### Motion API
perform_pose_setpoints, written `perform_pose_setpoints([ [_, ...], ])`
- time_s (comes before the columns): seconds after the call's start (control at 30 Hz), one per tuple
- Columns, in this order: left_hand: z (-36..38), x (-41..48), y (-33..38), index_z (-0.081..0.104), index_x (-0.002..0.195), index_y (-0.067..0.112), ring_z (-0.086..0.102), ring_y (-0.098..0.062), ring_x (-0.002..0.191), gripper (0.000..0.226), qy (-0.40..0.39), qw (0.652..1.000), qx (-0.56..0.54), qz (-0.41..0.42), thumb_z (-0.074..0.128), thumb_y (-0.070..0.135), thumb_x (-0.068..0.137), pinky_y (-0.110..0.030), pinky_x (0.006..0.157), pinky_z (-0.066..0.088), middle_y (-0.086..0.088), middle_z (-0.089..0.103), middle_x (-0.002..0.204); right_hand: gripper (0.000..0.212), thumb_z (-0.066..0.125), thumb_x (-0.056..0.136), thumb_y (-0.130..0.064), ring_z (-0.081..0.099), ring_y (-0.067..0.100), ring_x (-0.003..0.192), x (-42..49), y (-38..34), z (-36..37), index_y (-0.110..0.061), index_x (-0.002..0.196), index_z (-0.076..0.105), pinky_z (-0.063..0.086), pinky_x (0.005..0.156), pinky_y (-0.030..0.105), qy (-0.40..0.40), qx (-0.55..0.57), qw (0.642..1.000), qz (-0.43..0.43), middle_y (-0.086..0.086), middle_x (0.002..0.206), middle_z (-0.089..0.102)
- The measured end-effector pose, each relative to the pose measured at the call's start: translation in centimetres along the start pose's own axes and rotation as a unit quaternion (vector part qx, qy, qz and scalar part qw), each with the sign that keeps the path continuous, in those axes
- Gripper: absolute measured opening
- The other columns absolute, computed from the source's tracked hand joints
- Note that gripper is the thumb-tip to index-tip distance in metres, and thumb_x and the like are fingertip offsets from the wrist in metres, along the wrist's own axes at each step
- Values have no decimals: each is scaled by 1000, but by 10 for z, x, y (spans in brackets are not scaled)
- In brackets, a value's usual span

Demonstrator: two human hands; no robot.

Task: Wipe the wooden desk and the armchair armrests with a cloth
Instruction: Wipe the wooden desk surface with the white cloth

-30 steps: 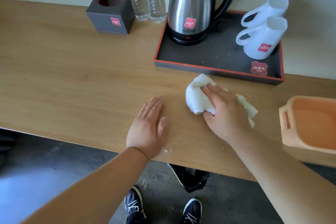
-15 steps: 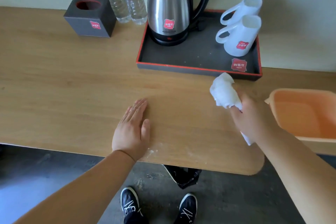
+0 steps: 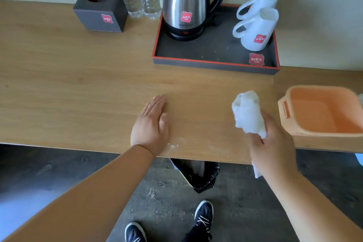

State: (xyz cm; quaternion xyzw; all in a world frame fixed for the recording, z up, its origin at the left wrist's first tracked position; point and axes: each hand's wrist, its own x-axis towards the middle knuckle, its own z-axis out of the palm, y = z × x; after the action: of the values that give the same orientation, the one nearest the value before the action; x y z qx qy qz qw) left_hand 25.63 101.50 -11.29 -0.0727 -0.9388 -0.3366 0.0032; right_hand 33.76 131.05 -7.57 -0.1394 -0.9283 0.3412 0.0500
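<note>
Head view, white cloth (image 3: 247,114) bunched in right hand (image 3: 272,147), above desk (image 3: 78,94)

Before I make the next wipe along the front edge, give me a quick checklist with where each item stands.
1. Cloth gripped in right hand: ok.
2. Cloth touching the wooden desk: not ok, lifted.
3. White residue at the front edge cleared: not ok.
4. Left hand flat, bracing on the desk: ok.
5. Path clear of the tray and orange basin: ok.
6. Cloth damp enough: cannot tell.
</note>
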Motion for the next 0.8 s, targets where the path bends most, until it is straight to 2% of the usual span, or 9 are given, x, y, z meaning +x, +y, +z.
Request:
perform_pose_setpoints([
  [0.13, -16, -13, -3, 56, 147, 13, 47, -17, 145, 55, -6, 994, -102, -32, 30, 26, 101, -22, 118, 33, -4, 58, 151, 57, 59, 89, 0, 49, 38, 140, -3, 1, 26, -15, 144, 56, 39, 112, 55, 20, -143, 990, -9, 11, 150, 58],
  [0.27, -44, -49, -4, 79, 100, 24, 75, -17, 103, 48, 48, 918, -340, -199, 32, 27, 97, -28, 90, 58, -3, 81, 104, 59, 62, 84, 1, 47, 39, 144, -24, -31, 72, -10, 142, 60, 34, 117, 60, 32, -123, 991, -50, 16, 152, 56],
  [0.37, -55, -92, -14, 73, 61, 14, 73, -32, 58, 47, -15, 848, -400, -348, 38, 26, 90, -31, 52, 57, -18, 75, 67, 57, 60, 83, -5, 51, 40, 141, -37, -65, 104, -8, 140, 62, 35, 115, 61, 35, -113, 991, -69, 18, 150, 58],
  [0.43, -47, -112, -30, 73, 75, 4, 73, -30, 57, 44, -121, 768, -422, -466, 38, 19, 97, -30, 47, 56, -21, 76, 70, 56, 63, 81, -4, 53, 42, 139, -42, -90, 124, -5, 137, 63, 38, 112, 62, 35, -112, 990, -73, 20, 147, 60],
  [0.5, -35, -115, -45, 69, 102, -6, 78, -31, 81, 44, -195, 642, -488, -559, 31, 18, 106, -37, 63, 62, -22, 79, 93, 54, 64, 81, -3, 55, 42, 137, -44, -115, 141, -4, 135, 65, 40, 110, 63, 38, -100, 992, -74, 20, 145, 62],
  [0.57, -22, -104, -57, 60, 122, -10, 72, -36, 104, 47, -177, 547, -585, -573, 27, 21, 110, -43, 82, 59, -27, 73, 114, 52, 61, 81, -4, 57, 41, 135, -46, -136, 156, -5, 133, 67, 41, 109, 63, 38, -83, 992, -86, 18, 142, 65],
  [0.63, -12, -91, -62, 63, 126, -9, 74, -36, 99, 48, -145, 500, -655, -547, 30, 23, 110, -46, 81, 61, -26, 74, 110, 52, 62, 78, -3, 61, 39, 132, -49, -152, 168, -6, 130, 70, 43, 109, 62, 18, -61, 988, -140, 16, 138, 68],
  [0.73, 5, -87, -64, 79, 105, -3, 79, -33, 87, 52, -156, 480, -694, -513, 34, 22, 107, -42, 69, 65, -22, 78, 103, 56, 72, 71, 1, 66, 32, 125, -48, -158, 173, -10, 126, 74, 45, 112, 55, -43, -20, 974, -223, 10, 130, 74],
  [0.8, 13, -91, -64, 77, 111, -2, 79, -34, 91, 50, -176, 476, -708, -490, 35, 24, 107, -42, 70, 65, -22, 78, 106, 53, 69, 74, -8, 66, 30, 123, -45, -156, 168, -18, 126, 75, 45, 112, 44, -87, 3, 974, -211, 3, 125, 77],
])
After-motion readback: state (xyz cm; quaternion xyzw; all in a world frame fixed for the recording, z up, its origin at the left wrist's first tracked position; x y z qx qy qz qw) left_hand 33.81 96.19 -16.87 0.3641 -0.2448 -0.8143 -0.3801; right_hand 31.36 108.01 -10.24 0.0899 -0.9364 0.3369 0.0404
